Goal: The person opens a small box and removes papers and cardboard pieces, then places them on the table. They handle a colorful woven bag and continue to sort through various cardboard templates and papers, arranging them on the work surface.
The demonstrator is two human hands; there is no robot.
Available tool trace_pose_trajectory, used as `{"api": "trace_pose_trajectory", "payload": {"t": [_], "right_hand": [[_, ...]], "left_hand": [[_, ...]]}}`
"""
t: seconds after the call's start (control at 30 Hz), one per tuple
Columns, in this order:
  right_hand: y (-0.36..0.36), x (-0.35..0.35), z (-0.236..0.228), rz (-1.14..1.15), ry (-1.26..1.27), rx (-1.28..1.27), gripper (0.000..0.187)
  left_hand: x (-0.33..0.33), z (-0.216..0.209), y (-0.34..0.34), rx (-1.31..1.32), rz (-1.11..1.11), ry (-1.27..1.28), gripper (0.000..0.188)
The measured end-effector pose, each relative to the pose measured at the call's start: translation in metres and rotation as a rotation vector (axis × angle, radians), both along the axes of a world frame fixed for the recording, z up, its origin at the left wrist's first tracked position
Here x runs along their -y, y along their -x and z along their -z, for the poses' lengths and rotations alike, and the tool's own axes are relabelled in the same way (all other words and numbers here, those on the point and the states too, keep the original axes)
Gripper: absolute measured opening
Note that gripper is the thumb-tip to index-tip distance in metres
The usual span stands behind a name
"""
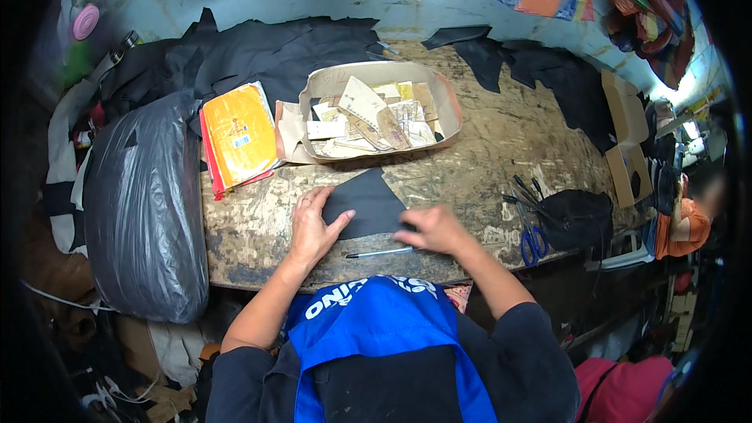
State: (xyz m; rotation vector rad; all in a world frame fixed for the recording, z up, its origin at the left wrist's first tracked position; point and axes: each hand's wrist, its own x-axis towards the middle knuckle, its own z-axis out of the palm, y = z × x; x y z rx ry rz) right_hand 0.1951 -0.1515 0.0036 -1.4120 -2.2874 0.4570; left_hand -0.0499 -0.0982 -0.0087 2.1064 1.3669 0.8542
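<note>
left hand (312, 227) fingers spread flat on black leather piece (366, 205), right hand (432, 229) fingers pressed on it, pen (381, 252) beside

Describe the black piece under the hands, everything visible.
The black piece is a flat, matte sheet, leather-like, roughly triangular with a point toward the cardboard box. It lies flat on the worn workbench. The left hand presses its left edge, the right hand its lower right corner. A pen lies just below it.
</note>
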Motion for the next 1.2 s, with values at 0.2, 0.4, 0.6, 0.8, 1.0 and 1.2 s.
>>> {"api": "trace_pose_trajectory", "payload": {"t": [0.2,0.4,0.6,0.8,1.0,1.2], "right_hand": [[0.011,-0.027,-0.027,0.348,-0.446,0.086,0.051],[-0.028,-0.078,-0.009,0.557,-0.247,0.366,0.024],[-0.075,-0.064,0.014,0.500,-0.341,0.065,0.012],[-0.081,-0.049,0.010,0.609,-0.425,0.027,0.012],[-0.092,-0.046,0.011,0.500,-0.368,0.062,0.013],[-0.075,-0.047,-0.006,0.566,-0.293,0.184,0.026]], "left_hand": [[-0.016,0.034,0.003,0.294,-0.253,-0.001,0.055],[-0.082,0.044,0.010,0.838,-0.359,0.345,0.069],[-0.098,0.032,0.000,1.008,-0.359,0.572,0.051],[-0.087,0.046,-0.014,0.902,-0.488,0.046,0.022],[-0.105,0.061,-0.008,1.041,-0.574,0.235,0.041],[-0.102,0.056,-0.026,1.023,-0.199,0.315,0.070]]}}
